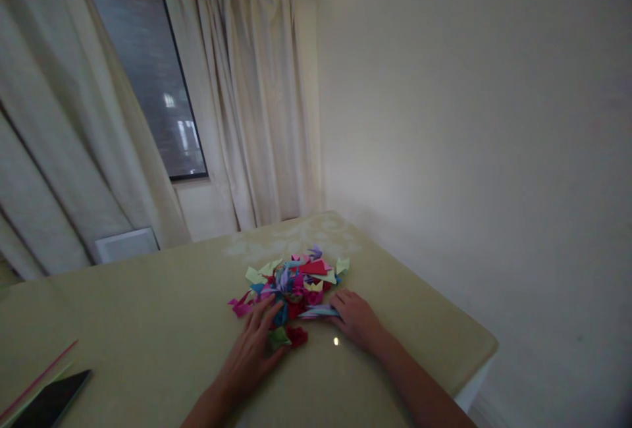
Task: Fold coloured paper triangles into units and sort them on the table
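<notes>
A heap of folded coloured paper pieces [296, 280], pink, red, blue, green and lilac, lies on the table; some look like origami cranes. My left hand [254, 336] rests at the heap's near left side, fingers stretched and spread, touching its edge. Under and beside that thumb are a green paper piece [279, 338] and a red one [297, 336]. At the near right side, my right hand [356, 316] has its fingers bent around the end of a pale blue and pink bundle of paper strips [316, 311]. Its fingertips are partly hidden.
The cream-covered table [148, 322] has its right edge by a plain wall [469, 118]. A dark flat device [52, 400] and a thin pink stick [42, 375] lie at the near left. Beyond the table stand a white-framed panel [127, 245] and curtains [261, 99].
</notes>
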A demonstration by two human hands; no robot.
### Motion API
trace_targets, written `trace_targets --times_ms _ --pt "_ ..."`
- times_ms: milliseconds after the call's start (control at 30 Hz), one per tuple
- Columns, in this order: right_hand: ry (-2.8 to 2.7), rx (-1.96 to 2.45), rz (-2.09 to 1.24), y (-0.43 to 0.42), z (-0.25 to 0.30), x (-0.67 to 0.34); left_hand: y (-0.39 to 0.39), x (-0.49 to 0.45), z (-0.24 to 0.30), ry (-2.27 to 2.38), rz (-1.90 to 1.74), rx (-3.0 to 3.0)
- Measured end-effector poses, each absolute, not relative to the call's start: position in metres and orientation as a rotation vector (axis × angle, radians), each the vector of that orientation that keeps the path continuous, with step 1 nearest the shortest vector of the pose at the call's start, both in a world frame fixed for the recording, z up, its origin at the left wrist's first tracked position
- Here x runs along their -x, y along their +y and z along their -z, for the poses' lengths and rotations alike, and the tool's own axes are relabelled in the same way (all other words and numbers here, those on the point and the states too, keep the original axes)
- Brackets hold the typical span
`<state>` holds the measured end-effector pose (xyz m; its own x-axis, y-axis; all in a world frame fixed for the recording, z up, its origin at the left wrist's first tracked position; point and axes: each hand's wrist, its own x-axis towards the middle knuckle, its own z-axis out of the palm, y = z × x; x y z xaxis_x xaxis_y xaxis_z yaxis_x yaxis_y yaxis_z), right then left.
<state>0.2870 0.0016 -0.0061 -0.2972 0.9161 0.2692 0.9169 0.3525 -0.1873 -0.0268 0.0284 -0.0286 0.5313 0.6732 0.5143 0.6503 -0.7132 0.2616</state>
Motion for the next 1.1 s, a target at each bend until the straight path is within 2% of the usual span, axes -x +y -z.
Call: trace_targets --times_ms 200,400,567,700,800,1100 --pt "-2.215 1.818 0.211 0.008 0.018 -0.285 0.041 0.025 0.034 1.2 -1.11 -2.67" --pt "-2.106 1.551 0.352 0.006 0.027 -0.3 0.039 0.027 0.035 1.228 -1.18 -2.654" --pt "-1.827 1.468 0.167 0.021 0.001 -0.284 0.034 0.024 0.031 1.304 -1.199 -2.663" --pt "-1.697 1.538 -0.122 0.066 -0.038 -0.258 0.032 0.024 0.032 1.358 -1.226 -2.659" --pt "-1.689 1.542 -0.223 0.102 -0.058 -0.245 0.032 0.026 0.034 1.424 -1.242 -2.615" --pt "-1.688 1.628 -0.346 0.135 -0.056 -0.248 0.034 0.026 0.036 1.52 -1.281 -2.548"
